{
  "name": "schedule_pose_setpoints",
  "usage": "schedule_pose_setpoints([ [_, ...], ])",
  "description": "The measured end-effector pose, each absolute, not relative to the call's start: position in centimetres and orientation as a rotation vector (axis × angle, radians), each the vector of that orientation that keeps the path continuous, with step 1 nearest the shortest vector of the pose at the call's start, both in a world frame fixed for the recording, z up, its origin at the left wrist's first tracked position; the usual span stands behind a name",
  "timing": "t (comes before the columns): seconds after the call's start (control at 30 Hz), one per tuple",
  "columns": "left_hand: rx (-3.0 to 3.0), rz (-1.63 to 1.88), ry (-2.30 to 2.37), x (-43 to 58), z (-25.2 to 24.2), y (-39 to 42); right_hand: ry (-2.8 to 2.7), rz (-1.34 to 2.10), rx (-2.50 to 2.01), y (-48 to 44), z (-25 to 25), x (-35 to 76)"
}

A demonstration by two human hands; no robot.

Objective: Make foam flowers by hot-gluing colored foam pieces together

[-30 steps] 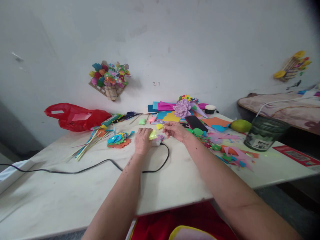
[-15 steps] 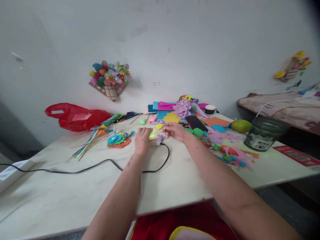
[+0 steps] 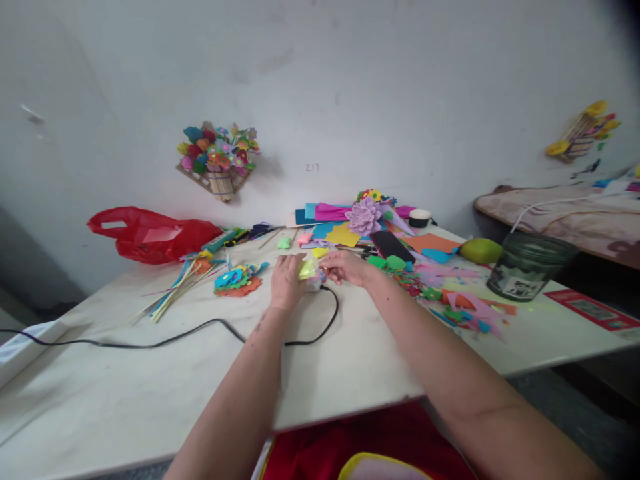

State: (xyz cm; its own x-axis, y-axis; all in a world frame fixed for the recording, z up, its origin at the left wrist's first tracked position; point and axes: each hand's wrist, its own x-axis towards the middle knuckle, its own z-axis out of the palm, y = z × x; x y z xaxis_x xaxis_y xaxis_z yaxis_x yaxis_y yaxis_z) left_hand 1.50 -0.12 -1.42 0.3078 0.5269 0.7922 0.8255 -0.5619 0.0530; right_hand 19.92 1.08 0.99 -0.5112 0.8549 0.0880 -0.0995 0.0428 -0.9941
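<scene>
My left hand (image 3: pixel 287 281) is closed around a bright yellow, partly see-through packet (image 3: pixel 306 269) near the table's middle. Close to its right side, my right hand (image 3: pixel 349 268) has its fingers pinched together. Whatever those fingertips hold is too small to make out. Just below the packet sits a small white device (image 3: pixel 314 287), partly hidden, with a black cable (image 3: pixel 336 313) leading from it. A yellow piece (image 3: pixel 321 253) lies behind, between the two hands. Farther back are a small green lump (image 3: pixel 284 243) and a pink lump (image 3: pixel 305 238).
To the left lie a red plastic bag (image 3: pixel 155 237), thin sticks (image 3: pixel 173 293) and stacked foam flowers (image 3: pixel 237 280). On the right are a phone (image 3: pixel 393 247), colored scraps (image 3: pixel 470 310), a yellow-green fruit (image 3: pixel 481 251) and a glass jar (image 3: pixel 525 270). Coloured sheets (image 3: pixel 333 212) line the back.
My right hand has lowered slightly and moved in against the yellow packet's right side. The left hand keeps its hold, almost unmoved.
</scene>
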Motion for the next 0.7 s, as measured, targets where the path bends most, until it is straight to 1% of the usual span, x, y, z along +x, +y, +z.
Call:
schedule_pose_setpoints([
  [0.27,-2.269,-1.112,-1.182,2.0,-1.4,-0.3,-1.599,1.439,-0.861,0.8,0.8,19.0],
  [0.57,-2.202,-1.233,-1.118,1.9,-1.1,-0.7,-1.248,1.264,-0.905,2.8,0.5,21.7],
  [0.7,-2.188,-1.245,-1.137,1.8,-1.1,-0.7,-1.153,1.088,-1.099,3.6,-0.1,23.1],
])
